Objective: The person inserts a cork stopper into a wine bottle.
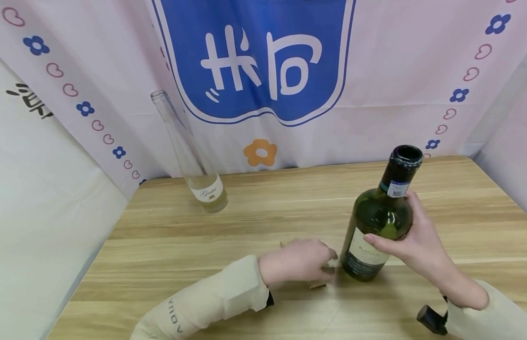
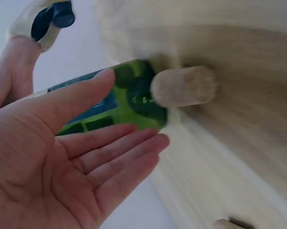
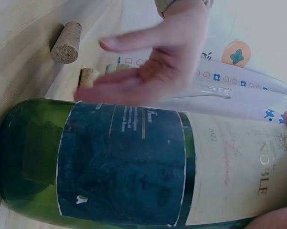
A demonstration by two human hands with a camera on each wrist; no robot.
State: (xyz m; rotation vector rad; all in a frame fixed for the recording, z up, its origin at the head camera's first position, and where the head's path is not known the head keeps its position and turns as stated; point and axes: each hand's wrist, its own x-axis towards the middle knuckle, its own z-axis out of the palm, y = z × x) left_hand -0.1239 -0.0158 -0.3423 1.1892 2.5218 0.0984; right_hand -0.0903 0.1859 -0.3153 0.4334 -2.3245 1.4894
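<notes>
My right hand [image 1: 420,243] grips a dark green wine bottle [image 1: 376,217] around its upper body, thumb across the pale label. The bottle's mouth is uncovered. My left hand [image 1: 298,262] hovers low over the table, left of the bottle's base, with fingers extended and thumb apart; its palm is bare in the left wrist view. A cork [image 2: 184,87] lies just beyond the left fingertips, and most of it is hidden by that hand in the head view. A second cork [image 3: 88,76] lies farther left, partly behind the left hand.
A tall clear glass bottle [image 1: 197,163] with a white label stands at the back left of the wooden table [image 1: 161,245]. Behind the table hangs a printed cloth [image 1: 374,127], and a white sheet [image 1: 46,189] borders the left side.
</notes>
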